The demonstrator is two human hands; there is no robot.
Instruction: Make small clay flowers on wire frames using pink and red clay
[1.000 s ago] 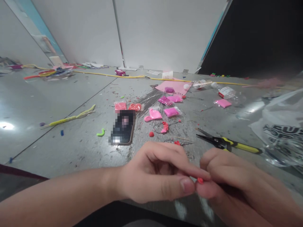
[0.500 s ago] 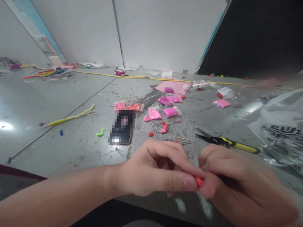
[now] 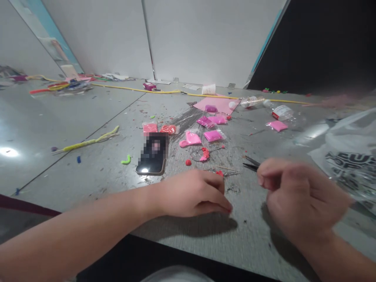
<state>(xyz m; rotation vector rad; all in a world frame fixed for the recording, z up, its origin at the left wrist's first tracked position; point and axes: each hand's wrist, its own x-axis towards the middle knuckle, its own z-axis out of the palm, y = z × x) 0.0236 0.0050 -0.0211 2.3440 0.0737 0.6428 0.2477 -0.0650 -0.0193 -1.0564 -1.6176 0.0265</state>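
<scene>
My left hand (image 3: 196, 196) is low over the grey table, its fingers pinched together. A trace of red modelling clay shows at its fingertips; most of it is hidden. On the right my right hand (image 3: 299, 196) is closed with curled fingers, covering most of a pair of pliers (image 3: 251, 164) whose dark jaws stick out beside it. What lies inside its grip is hidden. Beyond the left hand are a wire ring with red and pink clay petals (image 3: 205, 154), a red clay ball (image 3: 188, 162) and wires with red clay bits (image 3: 220, 172).
A phone (image 3: 152, 154) lies left of centre below red clay packets (image 3: 168, 129). Pink clay packets (image 3: 213, 135) are farther back, near a pink sheet (image 3: 217, 102). Plastic bottles (image 3: 283, 113) and a plastic bag (image 3: 349, 152) are at right; a yellow-green twisted strand (image 3: 91, 142) is at left.
My hands have parted. The right moved up and right over the pliers; the left drew back leftward with its fingers still pinched.
</scene>
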